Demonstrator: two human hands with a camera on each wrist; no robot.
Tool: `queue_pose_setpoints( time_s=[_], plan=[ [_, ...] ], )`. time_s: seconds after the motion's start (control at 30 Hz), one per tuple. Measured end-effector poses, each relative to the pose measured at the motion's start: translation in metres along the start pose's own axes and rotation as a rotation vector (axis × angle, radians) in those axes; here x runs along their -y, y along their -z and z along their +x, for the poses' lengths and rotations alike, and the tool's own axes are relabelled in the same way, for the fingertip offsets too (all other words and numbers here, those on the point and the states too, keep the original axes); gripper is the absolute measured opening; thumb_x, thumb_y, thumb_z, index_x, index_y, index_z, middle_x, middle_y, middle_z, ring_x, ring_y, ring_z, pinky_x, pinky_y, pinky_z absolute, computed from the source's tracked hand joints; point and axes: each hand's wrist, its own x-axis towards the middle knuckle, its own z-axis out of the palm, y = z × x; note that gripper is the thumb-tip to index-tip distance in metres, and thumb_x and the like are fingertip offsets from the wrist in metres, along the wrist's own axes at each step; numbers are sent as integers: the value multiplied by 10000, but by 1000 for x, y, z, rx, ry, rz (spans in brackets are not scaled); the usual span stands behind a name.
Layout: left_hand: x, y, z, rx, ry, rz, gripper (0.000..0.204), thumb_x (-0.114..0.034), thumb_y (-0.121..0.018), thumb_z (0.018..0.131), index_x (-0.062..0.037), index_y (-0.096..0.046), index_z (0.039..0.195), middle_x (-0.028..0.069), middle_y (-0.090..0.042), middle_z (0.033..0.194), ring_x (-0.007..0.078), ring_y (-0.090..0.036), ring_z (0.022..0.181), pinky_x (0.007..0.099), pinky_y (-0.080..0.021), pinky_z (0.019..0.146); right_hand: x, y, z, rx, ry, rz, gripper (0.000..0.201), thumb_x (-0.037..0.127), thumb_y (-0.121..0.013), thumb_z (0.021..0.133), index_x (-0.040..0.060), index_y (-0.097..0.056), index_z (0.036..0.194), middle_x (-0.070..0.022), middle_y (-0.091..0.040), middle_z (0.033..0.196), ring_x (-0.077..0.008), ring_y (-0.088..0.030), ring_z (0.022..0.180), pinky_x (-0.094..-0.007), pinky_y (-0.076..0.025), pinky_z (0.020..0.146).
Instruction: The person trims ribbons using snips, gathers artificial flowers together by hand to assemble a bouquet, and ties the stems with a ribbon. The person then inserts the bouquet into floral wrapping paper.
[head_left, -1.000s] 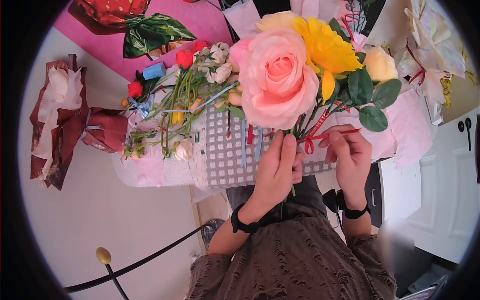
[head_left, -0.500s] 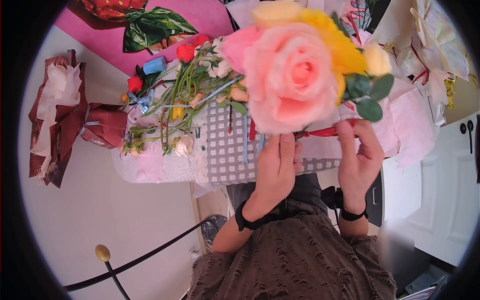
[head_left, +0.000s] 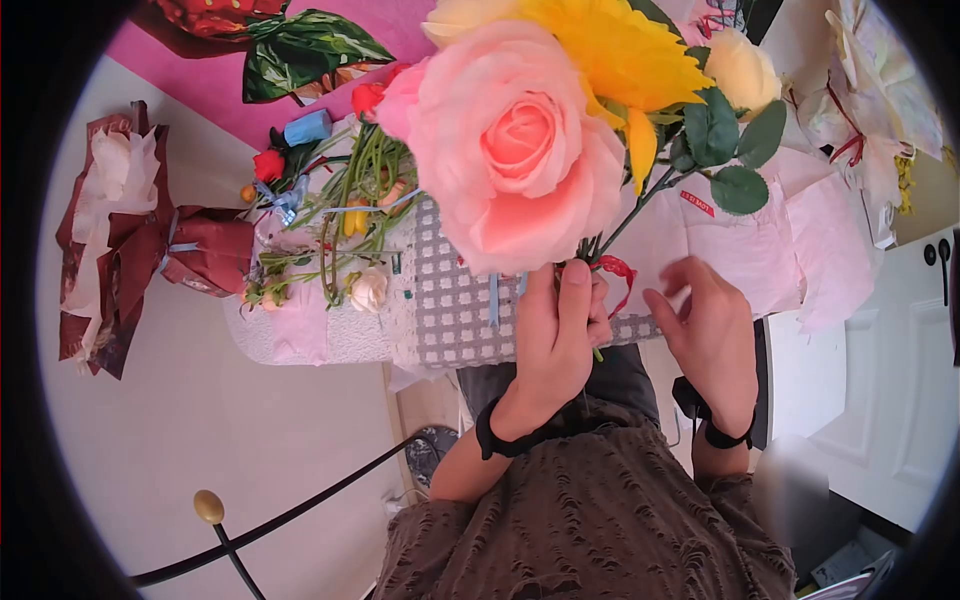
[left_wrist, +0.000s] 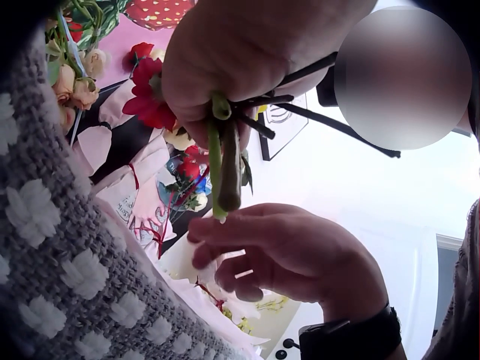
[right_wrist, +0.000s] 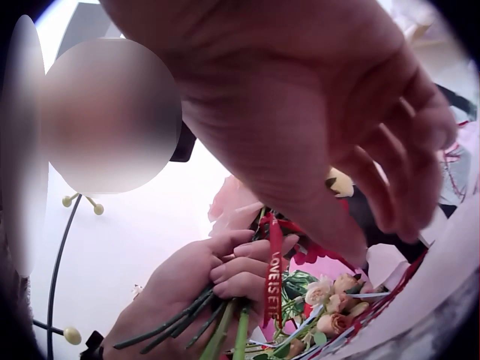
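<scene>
The left hand grips the stems of a bouquet with a large pink rose, a yellow flower, a cream rose and green leaves. Cut stem ends stick out below that fist in both wrist views. A red printed ribbon hangs from the stems beside the left fingers. To the right of the ribbon, the right hand is held apart from the bouquet, its fingers loosely bent and holding nothing; in the left wrist view the same hand hovers below the stem ends.
Loose flowers with green stems and a white rose lie left on the checked cloth. Pink wrapping paper covers the right side. A dark red wrapped bundle is at far left, and pale wrapped bouquets stand at far right.
The right hand has let go of the red ribbon and moved slightly down and right. The ribbon, earlier pulled sideways, now hangs in a loose curve. The bouquet has swung right, then back left.
</scene>
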Motion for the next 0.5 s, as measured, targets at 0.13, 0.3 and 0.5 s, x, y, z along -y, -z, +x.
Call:
queue_pose_setpoints(
  time_s=[0.13, 0.3, 0.5],
  plan=[
    [5, 2, -1, -18, -51, 87, 152, -217, -344, 1015, -72, -379, 986, 33, -400, 696, 76, -344, 473, 217, -296, 444, 20, 6, 3, -355, 82, 330, 213, 39, -707, 753, 43, -607, 941, -77, -597, 794, -226, -558, 555, -305, -451, 504],
    [4, 0, -1, -63, -99, 96, 249, -160, -387, 999, 42, -494, 900, 49, -512, 634, 79, -431, 475, 238, -348, 423, 25, -2, 16, -212, 440, 202, 195, 43, -717, 735, 37, -607, 896, -58, -591, 850, -214, -589, 605, -305, -470, 525],
    [4, 1, -5, -43, -42, 139, 295, -236, -306, 1020, 4, -466, 1086, 60, -482, 733, 76, -358, 493, 205, -308, 444, 18, -6, 11, -182, 492, 114, 178, 2, -680, 740, 41, -577, 880, -70, -569, 819, -241, -596, 614, -313, -469, 520]
  ],
)
